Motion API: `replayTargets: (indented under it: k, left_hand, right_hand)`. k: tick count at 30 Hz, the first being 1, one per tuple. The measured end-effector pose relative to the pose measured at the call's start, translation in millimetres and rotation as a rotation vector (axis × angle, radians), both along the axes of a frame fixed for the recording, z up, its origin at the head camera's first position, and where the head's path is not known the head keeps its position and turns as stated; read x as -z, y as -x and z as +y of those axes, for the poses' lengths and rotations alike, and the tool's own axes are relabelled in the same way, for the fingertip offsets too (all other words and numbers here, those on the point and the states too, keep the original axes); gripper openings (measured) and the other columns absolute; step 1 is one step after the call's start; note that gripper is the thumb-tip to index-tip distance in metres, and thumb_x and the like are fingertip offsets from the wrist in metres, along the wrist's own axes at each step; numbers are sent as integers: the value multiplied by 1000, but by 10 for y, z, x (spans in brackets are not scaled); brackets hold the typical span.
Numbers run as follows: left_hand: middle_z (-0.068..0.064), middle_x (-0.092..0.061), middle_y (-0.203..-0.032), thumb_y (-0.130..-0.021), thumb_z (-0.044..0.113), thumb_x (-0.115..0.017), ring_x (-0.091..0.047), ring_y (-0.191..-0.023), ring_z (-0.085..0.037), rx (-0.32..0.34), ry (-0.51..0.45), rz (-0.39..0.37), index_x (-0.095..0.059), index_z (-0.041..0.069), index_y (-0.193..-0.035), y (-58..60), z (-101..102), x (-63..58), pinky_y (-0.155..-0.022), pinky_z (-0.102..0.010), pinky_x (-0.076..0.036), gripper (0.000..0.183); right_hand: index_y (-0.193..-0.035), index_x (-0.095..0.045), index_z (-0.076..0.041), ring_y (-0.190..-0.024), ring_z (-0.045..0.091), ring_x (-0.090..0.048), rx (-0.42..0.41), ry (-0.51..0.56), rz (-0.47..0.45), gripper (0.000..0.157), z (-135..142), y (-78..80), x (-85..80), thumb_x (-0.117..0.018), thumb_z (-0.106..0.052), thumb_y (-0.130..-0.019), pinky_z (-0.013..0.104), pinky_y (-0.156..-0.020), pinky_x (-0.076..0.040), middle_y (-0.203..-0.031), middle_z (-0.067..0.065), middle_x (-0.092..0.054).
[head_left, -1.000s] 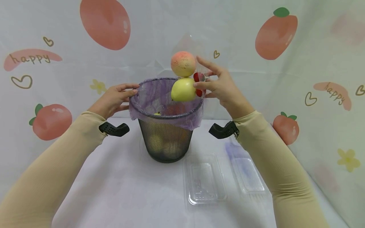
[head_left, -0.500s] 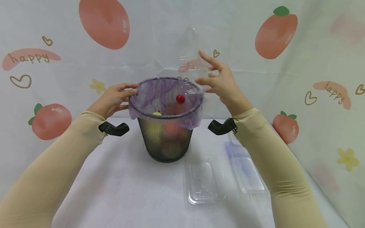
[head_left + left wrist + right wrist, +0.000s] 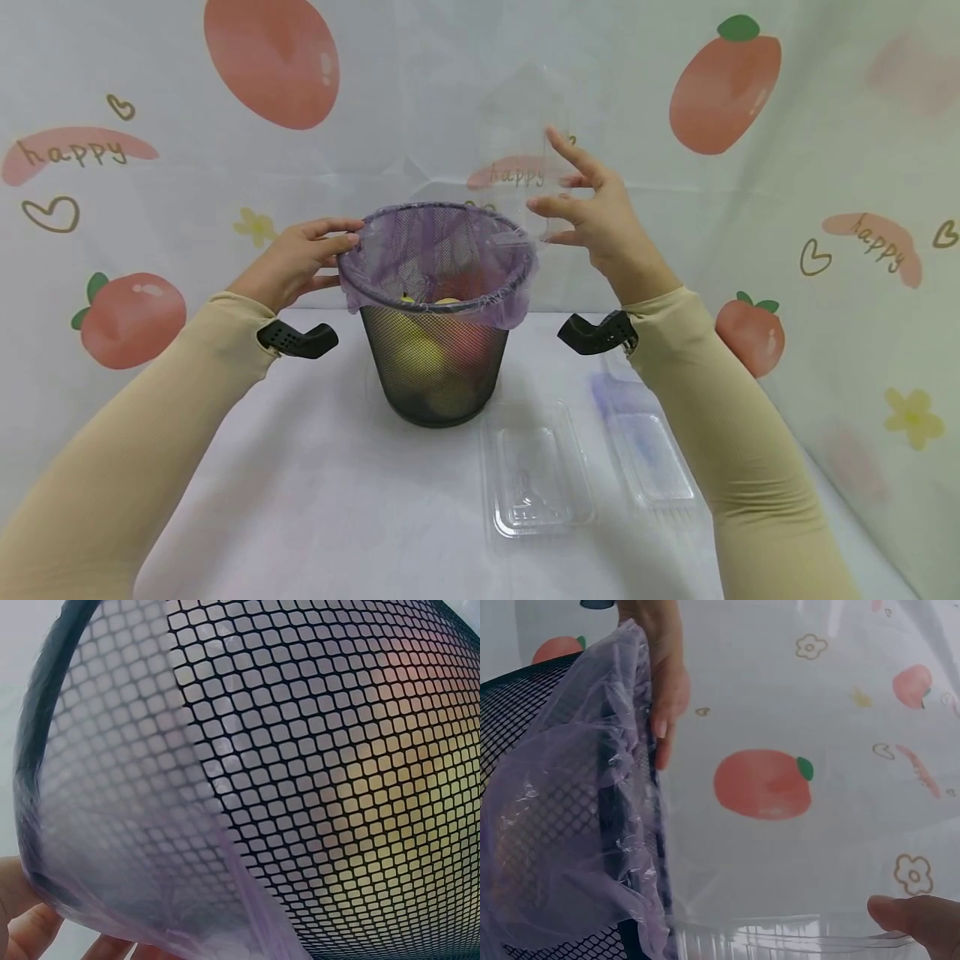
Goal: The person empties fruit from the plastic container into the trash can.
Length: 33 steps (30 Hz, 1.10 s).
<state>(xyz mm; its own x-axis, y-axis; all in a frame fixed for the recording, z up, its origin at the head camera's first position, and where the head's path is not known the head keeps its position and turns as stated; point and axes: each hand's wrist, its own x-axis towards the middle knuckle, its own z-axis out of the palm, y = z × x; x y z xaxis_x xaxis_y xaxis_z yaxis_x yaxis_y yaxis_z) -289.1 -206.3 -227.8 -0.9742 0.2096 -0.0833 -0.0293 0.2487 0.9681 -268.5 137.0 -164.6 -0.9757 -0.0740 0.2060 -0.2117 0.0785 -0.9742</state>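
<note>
A black mesh wastebasket (image 3: 390, 375) stands upright, with a purple plastic bag (image 3: 510, 310) folded over its rim. Through the mesh show a yellow fruit (image 3: 418, 354) and a pinkish-red fruit (image 3: 468, 340), partly hidden by mesh and liner. My left hand (image 3: 292, 260) grips the rim at the left, fingertips at the bag's folded edge. My right hand (image 3: 603, 218) holds a clear plastic container (image 3: 517, 125) by its side, tipped up over the basket's right rim. No fruit shows in it. In the right wrist view, the thumb (image 3: 900, 911) lies at the container's edge.
A clear plastic tray (image 3: 536, 483) lies on the white tabletop (image 3: 330, 500) right of the basket. Farther right, beside my forearm, is another clear container (image 3: 656, 454) with a purple film (image 3: 618, 392) at its far end. A fruit-printed curtain (image 3: 420, 75) hangs behind.
The peach, the yellow fruit and the red cherry-like fruits have dropped from the container into the basket. My right hand has shifted slightly right. My left hand stays at the rim.
</note>
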Motion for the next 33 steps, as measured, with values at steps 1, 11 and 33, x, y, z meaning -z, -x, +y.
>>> replayTargets:
  k: [1,11,33]
  left_hand:
    - [5,-49,-121,-99,37,-54,-57,-99,-4,6,15,4,-40,18,-146,-3,-2,-1,-84,-19,-52,53]
    - [6,-53,-119,-99,36,-55,-59,-95,-3,10,11,-8,-40,19,-146,-1,-10,-16,-86,-20,-51,52]
    - [8,-54,-117,-99,36,-55,-60,-94,-3,2,28,-13,-41,21,-145,10,-17,-9,-90,-23,-49,51]
  right_hand:
    - [-138,-48,-47,-102,19,-56,-8,30,-8,75,14,3,2,-72,0,-84,41,-78,-58,-137,9,-28]
    - [-139,-47,-47,-128,26,-27,-101,419,-162,63,320,35,39,-65,-9,-93,43,-76,-58,-158,0,-10]
    - [-131,-58,-42,-150,24,-6,-160,771,-474,48,1286,271,698,-61,-11,-95,43,-89,-54,-162,-1,9]
